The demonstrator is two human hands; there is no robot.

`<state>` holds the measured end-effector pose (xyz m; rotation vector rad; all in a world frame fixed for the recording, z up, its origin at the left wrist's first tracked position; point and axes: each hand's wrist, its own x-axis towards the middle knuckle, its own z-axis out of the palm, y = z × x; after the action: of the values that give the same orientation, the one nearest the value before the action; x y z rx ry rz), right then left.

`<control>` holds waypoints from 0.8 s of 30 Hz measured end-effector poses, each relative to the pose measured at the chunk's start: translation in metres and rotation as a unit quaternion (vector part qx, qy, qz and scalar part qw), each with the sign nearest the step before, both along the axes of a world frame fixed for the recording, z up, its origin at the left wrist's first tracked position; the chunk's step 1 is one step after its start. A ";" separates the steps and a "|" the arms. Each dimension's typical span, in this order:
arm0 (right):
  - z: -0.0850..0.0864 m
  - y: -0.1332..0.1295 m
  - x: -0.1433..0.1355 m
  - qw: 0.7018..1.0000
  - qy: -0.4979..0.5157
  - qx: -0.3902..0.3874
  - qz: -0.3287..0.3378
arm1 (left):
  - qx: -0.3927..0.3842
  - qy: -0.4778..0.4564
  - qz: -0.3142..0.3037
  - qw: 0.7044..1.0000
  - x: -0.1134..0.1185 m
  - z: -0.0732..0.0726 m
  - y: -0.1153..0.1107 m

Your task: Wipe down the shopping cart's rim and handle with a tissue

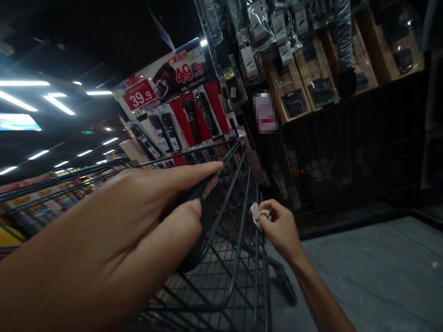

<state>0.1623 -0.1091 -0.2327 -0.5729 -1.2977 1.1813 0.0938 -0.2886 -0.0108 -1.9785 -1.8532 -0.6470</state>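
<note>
A dark wire shopping cart (238, 221) stands tilted in my view. In the foreground, large and close, my left hand (138, 221) is closed around a black, scuffed piece (207, 207) at the cart's near end, with thumb and index finger on its upper side. The other fingers are hidden beneath. To the right, my right hand (282, 228) pinches a crumpled white tissue (255, 216) between thumb and fingers. The tissue is right by the cart's outer side wires; whether it touches them I cannot tell.
Ahead hangs a rack of packaged belts (195, 117) under a price sign (166, 76). Boxed goods (316, 87) and bagged items (258, 27) line a dark shelf at upper right. A cart leg (285, 281) stands over the grey floor (367, 272).
</note>
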 end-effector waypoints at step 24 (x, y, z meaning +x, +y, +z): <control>0.020 -0.037 0.061 0.946 -0.109 0.001 0.304 | -0.124 0.061 0.000 0.990 0.019 0.009 0.023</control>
<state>0.2237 -0.1465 -0.2126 -0.3060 -1.7365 1.6509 0.1124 -0.2657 -0.0020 -2.1166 -1.9372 -0.2987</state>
